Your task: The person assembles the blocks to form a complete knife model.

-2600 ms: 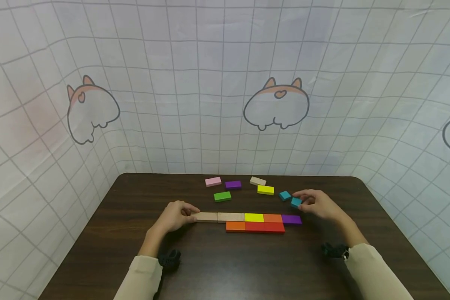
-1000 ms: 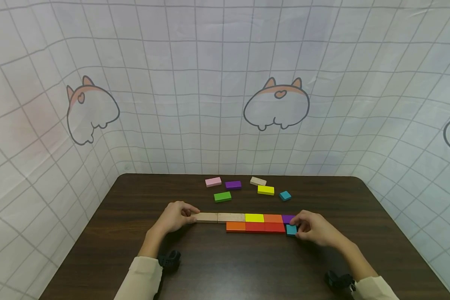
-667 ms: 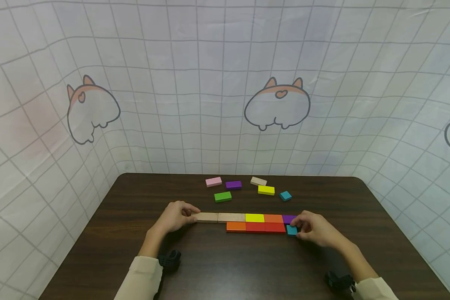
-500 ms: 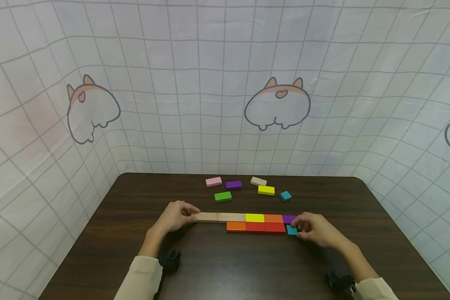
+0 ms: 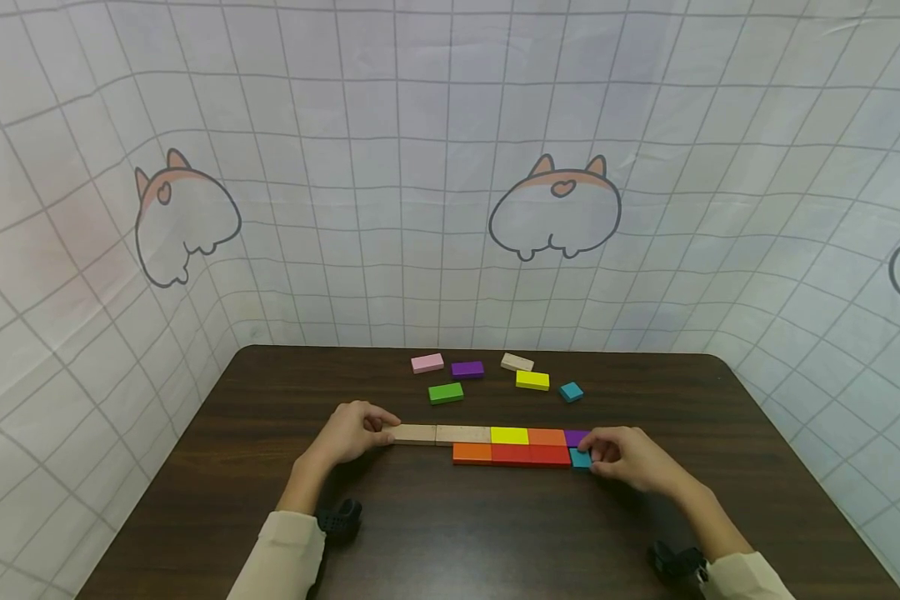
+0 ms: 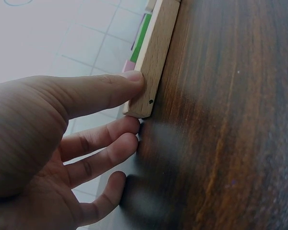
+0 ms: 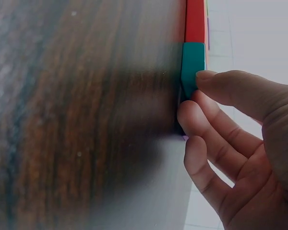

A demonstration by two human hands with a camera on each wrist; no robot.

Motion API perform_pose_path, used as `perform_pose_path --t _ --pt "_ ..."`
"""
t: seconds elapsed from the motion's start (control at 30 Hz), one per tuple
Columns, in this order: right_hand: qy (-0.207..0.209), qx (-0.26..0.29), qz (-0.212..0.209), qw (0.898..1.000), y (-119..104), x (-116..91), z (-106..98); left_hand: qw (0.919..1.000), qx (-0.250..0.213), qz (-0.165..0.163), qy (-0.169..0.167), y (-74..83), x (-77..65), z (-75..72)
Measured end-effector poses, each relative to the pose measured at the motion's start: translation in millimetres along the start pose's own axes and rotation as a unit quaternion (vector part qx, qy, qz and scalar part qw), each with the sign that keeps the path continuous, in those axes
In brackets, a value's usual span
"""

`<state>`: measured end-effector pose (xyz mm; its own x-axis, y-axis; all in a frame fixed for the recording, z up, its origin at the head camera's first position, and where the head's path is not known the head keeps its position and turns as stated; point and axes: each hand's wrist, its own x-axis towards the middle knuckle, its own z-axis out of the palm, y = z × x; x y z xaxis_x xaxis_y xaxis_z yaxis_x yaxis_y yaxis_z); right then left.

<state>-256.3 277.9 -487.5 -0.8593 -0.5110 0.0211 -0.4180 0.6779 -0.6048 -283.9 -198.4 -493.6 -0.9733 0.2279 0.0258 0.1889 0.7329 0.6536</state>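
Two rows of flat wooden blocks lie together on the dark table in the head view. The back row has two plain wooden blocks, a yellow block [image 5: 509, 436], an orange block [image 5: 546, 437] and a purple block [image 5: 576, 437]. In front are an orange block [image 5: 472, 452], red blocks [image 5: 529, 454] and a small teal block [image 5: 580, 458]. My left hand [image 5: 352, 432] holds the free end of the leftmost plain block [image 6: 156, 57], thumb on it, fingertips at its end. My right hand [image 5: 630, 457] pinches the teal block [image 7: 193, 67], which sits against the red end and partly hides the purple block.
Behind the rows lie loose blocks: pink [image 5: 427, 363], purple [image 5: 467, 370], green [image 5: 446, 393], plain [image 5: 517, 362], yellow [image 5: 532, 380] and teal [image 5: 572, 392]. A white grid-patterned cloth [image 5: 435, 275] stands around the table's back and sides.
My right hand took one teal block from the back right to the front row's right end, then slid it left and inward against the red block. My left hand stayed put.
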Motion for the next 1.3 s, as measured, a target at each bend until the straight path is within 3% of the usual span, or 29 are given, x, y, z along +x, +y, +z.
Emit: perform_pose_path --t 0.87,1.07,1.3 --pt "-0.009 -0.005 0.011 1.000 1 5 0 1.0000 -0.005 -0.007 -0.002 1.6 -0.9 -0.1" --pt "-0.008 -0.011 0.025 1.000 -5 9 -9 1.0000 -0.005 -0.005 -0.003 1.1 -1.4 -0.3" --pt "0.011 0.002 0.012 1.000 -21 26 -24 1.0000 -0.005 -0.004 -0.004 1.3 -1.4 -0.4"
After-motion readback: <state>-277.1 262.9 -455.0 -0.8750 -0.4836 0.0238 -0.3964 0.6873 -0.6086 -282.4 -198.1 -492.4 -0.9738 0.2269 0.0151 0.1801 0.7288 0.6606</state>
